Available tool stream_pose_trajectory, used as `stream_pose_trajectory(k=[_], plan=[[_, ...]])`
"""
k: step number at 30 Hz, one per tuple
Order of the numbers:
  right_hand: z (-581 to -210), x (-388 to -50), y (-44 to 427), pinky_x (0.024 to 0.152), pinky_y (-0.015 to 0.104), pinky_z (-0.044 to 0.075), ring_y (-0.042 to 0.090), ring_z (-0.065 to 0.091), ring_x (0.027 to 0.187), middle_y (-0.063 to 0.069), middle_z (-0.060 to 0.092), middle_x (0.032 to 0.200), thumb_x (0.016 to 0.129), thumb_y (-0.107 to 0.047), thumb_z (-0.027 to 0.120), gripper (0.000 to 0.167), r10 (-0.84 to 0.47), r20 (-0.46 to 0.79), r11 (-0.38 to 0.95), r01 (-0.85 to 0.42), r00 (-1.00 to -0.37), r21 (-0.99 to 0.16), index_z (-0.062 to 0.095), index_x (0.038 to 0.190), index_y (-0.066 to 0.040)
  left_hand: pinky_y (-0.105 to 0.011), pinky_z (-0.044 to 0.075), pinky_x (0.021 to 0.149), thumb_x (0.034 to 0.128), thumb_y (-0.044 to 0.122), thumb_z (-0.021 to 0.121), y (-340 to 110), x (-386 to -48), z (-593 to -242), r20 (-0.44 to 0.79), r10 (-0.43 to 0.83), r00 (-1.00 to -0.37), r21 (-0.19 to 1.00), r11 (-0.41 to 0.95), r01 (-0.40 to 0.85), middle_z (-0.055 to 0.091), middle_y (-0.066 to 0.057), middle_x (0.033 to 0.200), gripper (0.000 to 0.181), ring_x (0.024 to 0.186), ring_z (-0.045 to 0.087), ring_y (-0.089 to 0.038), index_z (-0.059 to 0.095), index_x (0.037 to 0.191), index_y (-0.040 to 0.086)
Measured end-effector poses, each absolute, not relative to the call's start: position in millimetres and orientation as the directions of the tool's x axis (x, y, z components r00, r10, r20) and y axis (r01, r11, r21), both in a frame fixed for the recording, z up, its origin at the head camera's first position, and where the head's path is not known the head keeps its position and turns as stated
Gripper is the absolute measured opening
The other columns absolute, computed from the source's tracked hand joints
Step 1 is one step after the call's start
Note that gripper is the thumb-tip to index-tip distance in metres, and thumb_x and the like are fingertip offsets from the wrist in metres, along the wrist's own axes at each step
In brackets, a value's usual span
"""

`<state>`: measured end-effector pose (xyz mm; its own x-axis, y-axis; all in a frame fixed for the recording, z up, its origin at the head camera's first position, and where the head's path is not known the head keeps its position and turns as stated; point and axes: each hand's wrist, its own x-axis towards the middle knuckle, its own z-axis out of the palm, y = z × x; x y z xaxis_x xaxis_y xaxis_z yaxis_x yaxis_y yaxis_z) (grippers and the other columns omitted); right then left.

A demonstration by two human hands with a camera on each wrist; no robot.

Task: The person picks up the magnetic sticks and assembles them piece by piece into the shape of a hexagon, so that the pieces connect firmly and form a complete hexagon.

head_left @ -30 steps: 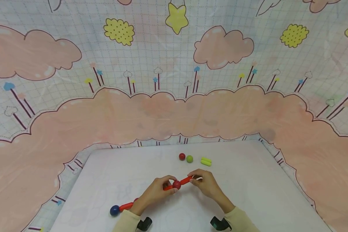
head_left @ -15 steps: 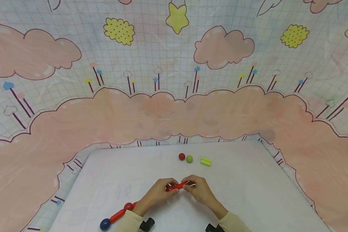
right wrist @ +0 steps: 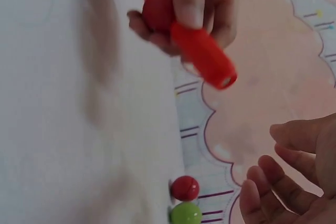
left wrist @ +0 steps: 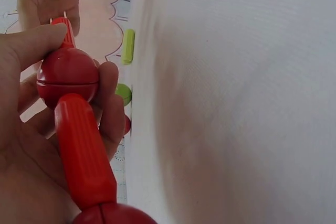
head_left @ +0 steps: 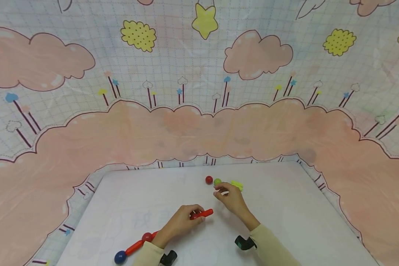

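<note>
- A chain (head_left: 206, 213) of red rods and red balls, with a blue ball (head_left: 120, 257) at its near end, runs slantwise from the lower left of the head view up to the centre.
- The left hand (head_left: 181, 220) grips the chain near its far end, thumb and fingers clamped round a red ball (left wrist: 68, 74); beyond it, the last rod (right wrist: 207, 59) points toward the right, its tip free.
- The right hand (head_left: 231, 199) holds nothing, thumb and fingertips apart, raised beyond that tip.
- Farther back on the white surface (head_left: 119, 195) sit a loose red ball (head_left: 209, 180), a green ball (head_left: 217, 181) just beside it, and light-green rods (head_left: 236, 183) partly hidden by the right hand.
- The step in hand looks like lengthening the chain; the next move probably calls for the right hand to pick up a loose ball and bring it to the free tip, while the left hand steadies the chain.
- Behind hangs a cloth (head_left: 203, 133) printed with clouds and stars.
</note>
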<state>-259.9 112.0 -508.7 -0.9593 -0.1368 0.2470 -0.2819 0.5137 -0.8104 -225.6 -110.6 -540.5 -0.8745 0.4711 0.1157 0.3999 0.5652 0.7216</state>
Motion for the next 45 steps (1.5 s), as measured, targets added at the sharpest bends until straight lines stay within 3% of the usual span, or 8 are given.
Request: stream_pose_trajectory(k=[8, 15, 20, 29, 38, 45], plan=[[-520, -299, 112, 0.08, 0.033, 0.053, 0.019, 0.065, 0.095, 0.004, 0.072, 0.102, 0.086, -0.011, 0.074, 0.018, -0.103, 0.273, 0.557, -0.283, -0.956, -0.781, 0.071, 0.103, -0.007, -0.02, 0.045, 0.063, 0.0888, 0.031, 0.072, -111, -228, -538, 0.104, 0.471, -0.876, 0.737, 0.555, 0.386, 0.065, 0.011, 0.084, 0.018, 0.071, 0.052, -0.002, 0.069, 0.105, 0.024], [-521, -323, 105, 0.097, 0.048, 0.049, 0.028, 0.06, 0.113, 0.008, 0.067, 0.119, 0.088, -0.014, 0.072, 0.026, -0.089, 0.183, 0.582, -0.2, -0.979, -0.788, 0.069, 0.114, -0.011, -0.02, 0.045, 0.064, 0.0889, 0.03, 0.072, -112, -228, -535, 0.105, 0.473, -0.875, 0.739, 0.552, 0.387, 0.066, 0.01, 0.086, 0.018, 0.072, 0.052, -0.003, 0.069, 0.106, 0.024], [-523, -335, 100, 0.102, 0.049, 0.046, 0.031, 0.057, 0.121, 0.011, 0.065, 0.126, 0.089, -0.015, 0.072, 0.03, -0.109, 0.157, 0.604, -0.191, -0.981, -0.774, 0.068, 0.118, -0.011, -0.02, 0.046, 0.065, 0.0895, 0.031, 0.072, -113, -230, -538, 0.108, 0.479, -0.871, 0.738, 0.548, 0.393, 0.068, 0.008, 0.091, 0.02, 0.075, 0.053, -0.003, 0.069, 0.107, 0.023], [-527, -349, 91, 0.096, 0.044, 0.051, 0.028, 0.061, 0.112, 0.01, 0.066, 0.126, 0.089, -0.018, 0.073, 0.036, -0.156, 0.045, 0.674, -0.139, -0.987, -0.725, 0.066, 0.124, -0.012, -0.02, 0.046, 0.066, 0.0888, 0.03, 0.072, -112, -228, -539, 0.083, 0.475, -0.876, 0.745, 0.554, 0.371, 0.066, 0.011, 0.088, 0.019, 0.074, 0.053, -0.003, 0.069, 0.107, 0.025], [-536, -354, 85, 0.096, 0.043, 0.051, 0.026, 0.061, 0.107, 0.01, 0.068, 0.117, 0.09, -0.013, 0.071, 0.024, -0.126, 0.003, 0.698, -0.09, -0.992, -0.71, 0.069, 0.114, -0.015, -0.02, 0.046, 0.067, 0.0892, 0.03, 0.072, -112, -228, -539, 0.07, 0.477, -0.876, 0.748, 0.556, 0.363, 0.066, 0.01, 0.089, 0.019, 0.075, 0.053, -0.003, 0.069, 0.107, 0.024], [-542, -356, 86, 0.094, 0.042, 0.051, 0.024, 0.06, 0.104, 0.008, 0.069, 0.115, 0.09, -0.015, 0.07, 0.025, -0.131, 0.027, 0.698, -0.112, -0.991, -0.708, 0.068, 0.115, -0.017, -0.021, 0.046, 0.068, 0.0886, 0.031, 0.072, -114, -227, -538, 0.054, 0.464, -0.884, 0.748, 0.567, 0.344, 0.066, 0.011, 0.089, 0.021, 0.076, 0.053, -0.004, 0.069, 0.108, 0.024]])
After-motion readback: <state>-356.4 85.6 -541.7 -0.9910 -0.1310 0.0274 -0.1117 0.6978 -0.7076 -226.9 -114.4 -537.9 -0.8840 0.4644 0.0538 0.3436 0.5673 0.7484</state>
